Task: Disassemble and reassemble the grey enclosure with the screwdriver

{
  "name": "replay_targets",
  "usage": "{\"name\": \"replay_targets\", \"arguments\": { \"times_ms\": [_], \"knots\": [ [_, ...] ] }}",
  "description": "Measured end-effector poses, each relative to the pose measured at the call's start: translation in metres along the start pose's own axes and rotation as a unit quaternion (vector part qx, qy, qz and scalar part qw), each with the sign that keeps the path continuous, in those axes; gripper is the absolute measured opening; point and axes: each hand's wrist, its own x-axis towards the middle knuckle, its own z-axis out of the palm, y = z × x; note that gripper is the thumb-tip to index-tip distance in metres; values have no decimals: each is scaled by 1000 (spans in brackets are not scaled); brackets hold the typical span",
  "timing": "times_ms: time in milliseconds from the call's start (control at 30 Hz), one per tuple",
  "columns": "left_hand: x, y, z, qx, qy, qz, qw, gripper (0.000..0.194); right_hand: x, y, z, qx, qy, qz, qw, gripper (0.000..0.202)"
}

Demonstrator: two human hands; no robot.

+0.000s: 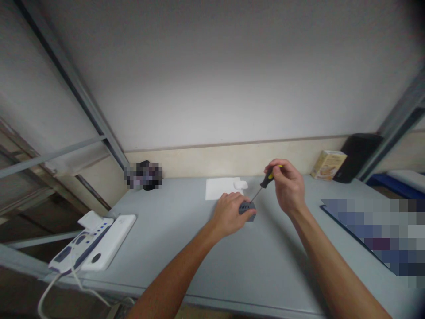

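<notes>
One hand (230, 213) partly hides the gray block (246, 207) near white paper (217, 189).

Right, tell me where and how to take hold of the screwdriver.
Best take the screwdriver by its thick handle, coming from the upper right. The thin shaft slants down-left to the slotted grey block, leaving the handle raised and clear of the left hand on the block. The right hand holds it by that end.
</notes>
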Motion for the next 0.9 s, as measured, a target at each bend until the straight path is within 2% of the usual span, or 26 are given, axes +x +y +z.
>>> {"name": "replay_targets", "arguments": {
  "times_ms": [100, 200, 367, 433, 567, 667, 900],
  "knots": [
    [0, 0, 1, 4, 1, 4, 1000, 27, 0, -1, -1, 31, -29, 35, 998, 22],
    [0, 0, 1, 6, 4, 4, 1000, 26, -2, -5, 4, 53, -46, 35, 997, 21],
    [0, -2, 2, 7, 2, 5, 1000, 27, -3, -4, 6, 18, -4, -12, 1000, 19],
    [-1, -2, 2, 8, 1, 4, 1000, 27, -1, -1, 4, 6, 5, -11, 1000, 17],
    [-1, -1, 1, 19, -3, 6, 1000, 27, -1, -1, 2, 17, -23, 27, 999, 25],
    [-1, -2, 1, 24, -2, 11, 1000, 28, -3, -6, 6, 35, -45, 36, 998, 23],
    [-2, -2, 0, 26, 12, 31, 999, 27, -1, -7, 6, 51, -25, 19, 998, 15]
  ]
}}
